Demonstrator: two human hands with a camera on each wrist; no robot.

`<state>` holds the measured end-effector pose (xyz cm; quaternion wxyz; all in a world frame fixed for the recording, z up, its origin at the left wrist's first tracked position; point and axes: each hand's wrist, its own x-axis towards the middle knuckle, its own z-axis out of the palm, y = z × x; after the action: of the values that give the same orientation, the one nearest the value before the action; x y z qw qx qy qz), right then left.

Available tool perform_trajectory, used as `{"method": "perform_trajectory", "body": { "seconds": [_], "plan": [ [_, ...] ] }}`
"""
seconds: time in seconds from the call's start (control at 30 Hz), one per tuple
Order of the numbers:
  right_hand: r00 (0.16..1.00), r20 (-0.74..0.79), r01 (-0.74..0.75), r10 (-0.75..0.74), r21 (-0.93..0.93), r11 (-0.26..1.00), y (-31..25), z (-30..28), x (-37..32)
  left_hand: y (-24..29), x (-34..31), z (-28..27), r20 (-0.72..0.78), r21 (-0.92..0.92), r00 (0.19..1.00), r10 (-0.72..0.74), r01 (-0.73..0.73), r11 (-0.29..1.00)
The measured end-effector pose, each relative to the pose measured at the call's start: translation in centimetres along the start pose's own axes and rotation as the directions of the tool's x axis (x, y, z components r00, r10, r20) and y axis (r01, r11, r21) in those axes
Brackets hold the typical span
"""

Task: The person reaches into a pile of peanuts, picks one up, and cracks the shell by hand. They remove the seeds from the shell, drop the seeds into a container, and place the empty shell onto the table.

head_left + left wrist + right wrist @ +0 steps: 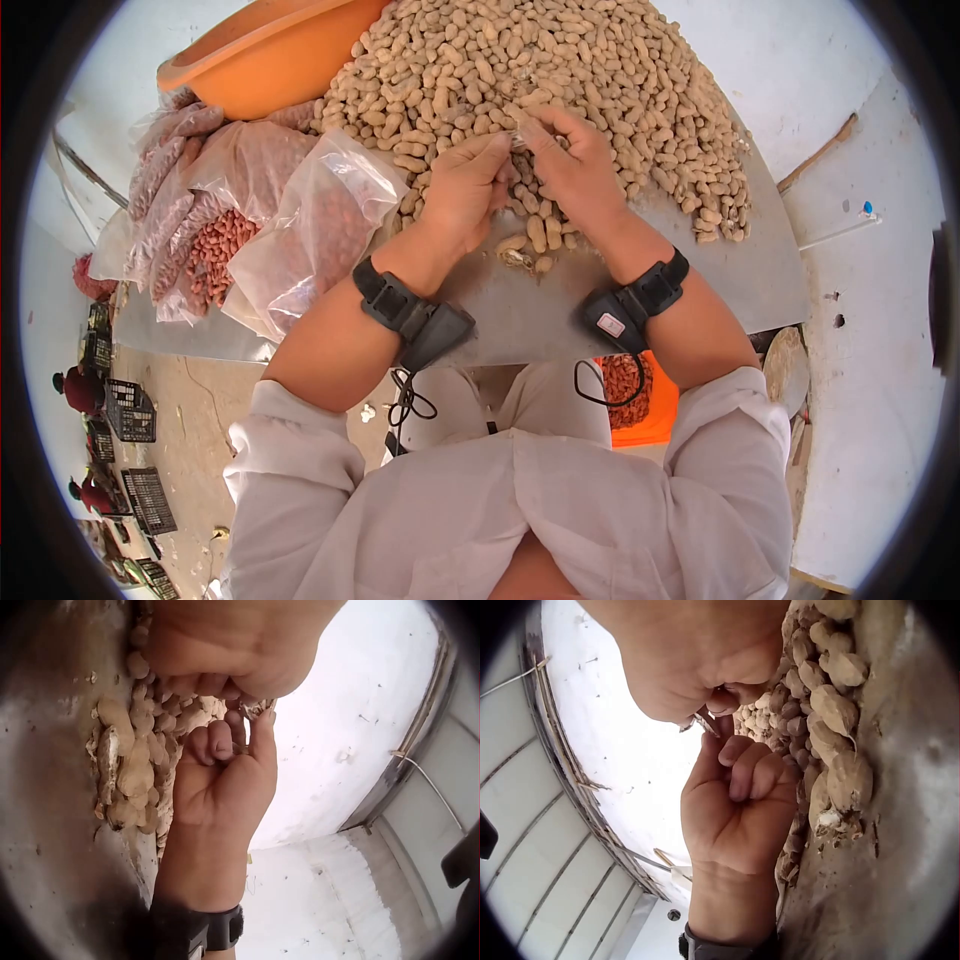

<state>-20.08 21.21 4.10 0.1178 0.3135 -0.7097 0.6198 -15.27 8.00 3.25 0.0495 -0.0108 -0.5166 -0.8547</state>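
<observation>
A peanut shell (257, 709), likely split though blurry, sits pinched between my left hand (462, 195) and right hand (582, 172), fingertips nearly meeting over the front of a big unshelled pile (640, 110), while only the head view shows red kernels (222, 245) already bagged.

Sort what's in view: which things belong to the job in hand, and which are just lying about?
Likely in the job:
peanut shell, pinched by left hand and right hand
peanut heap
bags of red nuts
orange tub holding red nuts

Probably just lying about:
tilted orange basin
black crates
stick
</observation>
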Motion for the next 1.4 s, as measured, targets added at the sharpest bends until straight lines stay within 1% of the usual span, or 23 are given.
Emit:
{"method": "perform_trajectory", "body": {
  "seconds": [0.03, 0.07, 0.1, 0.17, 0.2, 0.23, 0.27, 0.37, 0.47, 0.53, 0.57, 0.6, 0.63, 0.67, 0.77, 0.8, 0.87, 0.97, 1.07, 1.17, 1.27, 1.37, 1.4],
  "plan": [
    [0.999, -0.013, 0.037, -0.038, -0.028, 0.999, 0.1, 0.1, 0.0, -0.1, -0.1, 0.1, -0.006, 0.179, 0.998, 0.068, -0.066, 0.982],
    [0.997, -0.025, 0.075, -0.076, -0.057, 0.996, 0.2, 0.1, 0.1, -0.2, 0.0, 0.2, 0.002, 0.353, 0.991, 0.135, -0.127, 0.927],
    [1.0, 0.001, -0.023, 0.023, -0.006, 1.0, 0.3, 0.0, 0.1, -0.4, 0.3, -0.1, 0.027, 0.419, 0.982, 0.186, -0.18, 0.89],
    [0.974, 0.068, -0.222, 0.216, 0.09, 0.971, 0.6, -0.3, 0.2, -0.7, 0.8, -0.8, 0.087, 0.541, 0.956, 0.279, -0.28, 0.793],
    [0.951, 0.096, -0.307, 0.292, 0.371, 0.876, 1.0, -0.5, 0.4, -0.5, 0.6, -0.6, 0.068, 0.474, 0.958, 0.277, -0.275, 0.836],
    [0.924, 0.145, -0.364, 0.353, 0.616, 0.699, 1.4, -0.9, 0.6, -0.2, 0.3, -0.3, 0.048, 0.404, 0.96, 0.276, -0.271, 0.874],
    [0.895, 0.209, -0.388, 0.394, 0.801, 0.455, 1.7, -1.0, 0.6, 0.2, 0.1, 0.1, 0.029, 0.331, 0.962, 0.273, -0.267, 0.905],
    [0.799, 0.168, -0.319, 0.578, 0.932, 0.17, 0.0, -1.1, 1.0, 1.4, -0.3, 0.1, -0.011, 0.196, 0.98, 0.199, -0.193, 0.961],
    [0.832, 0.104, -0.3, 0.545, 0.91, 0.285, -1.5, -0.9, 0.8, 1.3, 0.3, -0.9, -0.039, 0.071, 0.992, 0.123, -0.12, 0.99],
    [0.873, 0.236, -0.435, 0.426, 0.772, 0.464, 0.0, -1.6, 0.9, 1.4, 0.6, -1.1, -0.051, 0.04, 0.991, 0.121, -0.119, 0.992],
    [0.874, 0.31, -0.478, 0.373, 0.683, 0.552, 0.5, -1.9, 0.9, 1.3, 0.7, -1.2, -0.057, 0.024, 0.991, 0.12, -0.118, 0.993],
    [0.863, 0.386, -0.478, 0.326, 0.413, 0.775, -0.1, -2.0, 0.9, 1.3, 0.7, -1.3, -0.06, 0.028, 0.99, 0.125, -0.123, 0.992],
    [0.831, 0.467, -0.392, 0.304, 0.103, 0.914, -1.4, -2.2, 0.9, 1.4, 0.8, -1.3, -0.062, 0.033, 0.99, 0.13, -0.128, 0.991],
    [0.782, 0.542, -0.231, 0.308, -0.207, 0.951, -2.4, -2.3, 0.8, 1.4, 0.8, -1.3, -0.065, 0.038, 0.989, 0.135, -0.133, 0.99],
    [0.681, 0.709, 0.132, 0.179, -0.36, 0.923, -3.7, -1.5, -0.5, 1.6, 0.5, -1.1, -0.091, 0.037, 0.989, 0.119, -0.116, 0.993],
    [0.678, 0.715, 0.196, 0.171, -0.401, 0.895, -3.6, -1.3, -0.9, 1.6, 0.6, -1.2, -0.079, 0.041, 0.988, 0.129, -0.126, 0.991],
    [0.67, 0.726, 0.322, 0.156, -0.473, 0.82, -2.9, -0.9, -1.7, 1.4, 0.6, -1.2, -0.055, 0.048, 0.987, 0.148, -0.145, 0.988],
    [0.598, 0.77, 0.395, 0.223, -0.526, 0.754, -2.4, -0.4, -1.5, 1.3, 0.7, -1.1, -0.057, 0.063, 0.99, 0.128, -0.124, 0.99],
    [0.603, 0.766, 0.454, 0.222, -0.559, 0.694, -3.2, 0.0, -1.7, 1.2, 0.7, -1.1, -0.042, 0.064, 0.992, 0.116, -0.113, 0.992],
    [0.664, 0.741, 0.408, 0.099, -0.47, 0.783, -2.5, -0.1, -2.0, 1.3, 0.6, -1.0, -0.044, 0.068, 0.991, 0.124, -0.121, 0.99],
    [0.625, 0.759, 0.361, 0.182, -0.488, 0.794, -2.4, -0.5, -1.5, 1.2, 0.7, -1.2, -0.029, 0.058, 0.992, 0.126, -0.124, 0.991],
    [0.739, 0.674, 0.315, -0.009, -0.332, 0.889, -0.9, -0.6, -1.5, 1.3, 0.5, -0.8, -0.049, 0.033, 0.99, 0.132, -0.13, 0.991],
    [0.782, 0.622, 0.166, 0.044, -0.276, 0.947, -1.2, -0.8, -1.2, 1.3, 0.6, -1.0, -0.039, 0.041, 0.991, 0.13, -0.128, 0.991]
  ]
}}
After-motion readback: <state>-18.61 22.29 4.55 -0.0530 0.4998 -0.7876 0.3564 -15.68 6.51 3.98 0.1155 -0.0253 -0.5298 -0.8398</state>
